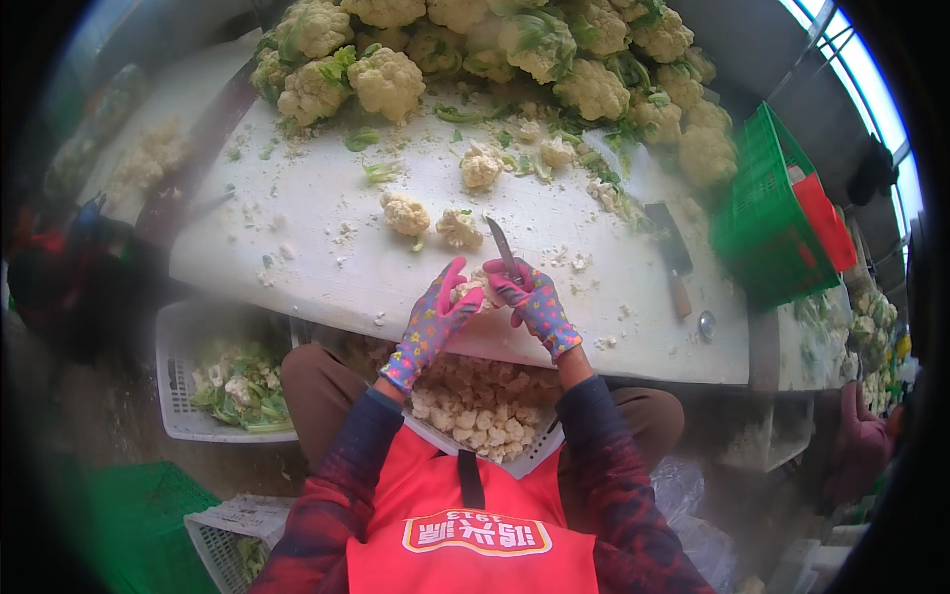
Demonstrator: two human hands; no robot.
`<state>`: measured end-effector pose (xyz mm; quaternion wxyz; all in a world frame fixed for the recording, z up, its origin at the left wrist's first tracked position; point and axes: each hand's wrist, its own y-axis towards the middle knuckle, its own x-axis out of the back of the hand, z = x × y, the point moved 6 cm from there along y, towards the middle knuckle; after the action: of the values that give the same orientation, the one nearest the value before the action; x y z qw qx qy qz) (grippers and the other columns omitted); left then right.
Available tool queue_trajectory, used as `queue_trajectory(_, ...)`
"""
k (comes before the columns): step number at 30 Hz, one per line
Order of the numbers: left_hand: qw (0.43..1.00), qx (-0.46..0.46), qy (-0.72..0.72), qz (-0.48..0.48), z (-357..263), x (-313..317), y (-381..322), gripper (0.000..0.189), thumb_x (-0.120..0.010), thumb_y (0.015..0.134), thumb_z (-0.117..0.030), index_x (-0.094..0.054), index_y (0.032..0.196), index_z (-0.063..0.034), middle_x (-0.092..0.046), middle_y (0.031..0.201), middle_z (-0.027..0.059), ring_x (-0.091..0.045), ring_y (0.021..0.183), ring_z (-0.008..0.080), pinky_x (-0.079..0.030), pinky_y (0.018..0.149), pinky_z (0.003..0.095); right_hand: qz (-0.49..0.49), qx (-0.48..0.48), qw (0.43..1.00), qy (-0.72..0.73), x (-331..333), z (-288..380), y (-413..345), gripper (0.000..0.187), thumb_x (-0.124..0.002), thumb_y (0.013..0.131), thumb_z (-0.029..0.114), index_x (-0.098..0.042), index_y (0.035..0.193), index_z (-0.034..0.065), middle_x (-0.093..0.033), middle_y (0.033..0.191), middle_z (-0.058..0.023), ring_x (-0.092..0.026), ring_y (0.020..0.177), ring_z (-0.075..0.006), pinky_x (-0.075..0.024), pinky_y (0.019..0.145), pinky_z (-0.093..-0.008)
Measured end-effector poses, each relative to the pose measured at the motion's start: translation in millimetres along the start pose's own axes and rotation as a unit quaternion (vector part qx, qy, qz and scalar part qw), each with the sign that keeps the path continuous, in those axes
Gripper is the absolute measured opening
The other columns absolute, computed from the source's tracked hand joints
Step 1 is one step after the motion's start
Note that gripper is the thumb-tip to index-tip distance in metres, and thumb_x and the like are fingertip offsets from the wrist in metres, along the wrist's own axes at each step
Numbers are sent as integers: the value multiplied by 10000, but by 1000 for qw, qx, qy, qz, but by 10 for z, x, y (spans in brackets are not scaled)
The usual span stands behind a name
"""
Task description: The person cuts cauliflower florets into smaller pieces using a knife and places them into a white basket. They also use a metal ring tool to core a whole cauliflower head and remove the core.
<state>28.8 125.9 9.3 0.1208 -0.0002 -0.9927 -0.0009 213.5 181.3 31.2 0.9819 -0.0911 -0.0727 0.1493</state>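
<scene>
My left hand [434, 319], in a flowered glove with pink fingers, holds a cauliflower piece [479, 289] over the near edge of the white table. My right hand [536, 301], gloved alike, grips a small knife [502, 243] whose blade points up and away; its fingers are at the piece's right side. Just beyond lie cauliflower pieces [459, 229], [405, 214] and another piece [481, 165]. Below my hands, between my knees, a white crate holds many cut cauliflower florets [490, 423].
Whole cauliflowers [386, 83] are heaped at the table's far side. A cleaver [670, 241] lies at the right, near a green crate [772, 215]. A white crate [177, 431] of leaves and trimmings stands lower left. Other people are at the left edge [67, 289] and right edge [861, 445].
</scene>
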Motion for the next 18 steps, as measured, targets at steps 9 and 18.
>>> queue_trajectory(9, 977, -80, 162, -112, 113, -52, -6, 517, -672, 987, -410, -610, 1376, -76, -666, 1219, 181, -660, 1082, 382, -539, 921, 451, -102, 181, 877, -432, 31, 109, -804, 233, -551, 1060, 310, -648, 1150, 119, -706, 839, -138, -706, 758, -331, -547, 644, -438)
queue_trajectory(18, 952, -55, 264, -147, -75, -243, 87, 502, -708, 941, -460, -635, 1263, -82, -663, 1055, 148, -691, 878, 372, -563, 755, 474, -90, 63, 850, -515, -152, -264, -522, 211, -528, 1037, 274, -606, 1013, 80, -703, 870, -189, -677, 763, -422, -534, 701, -519)
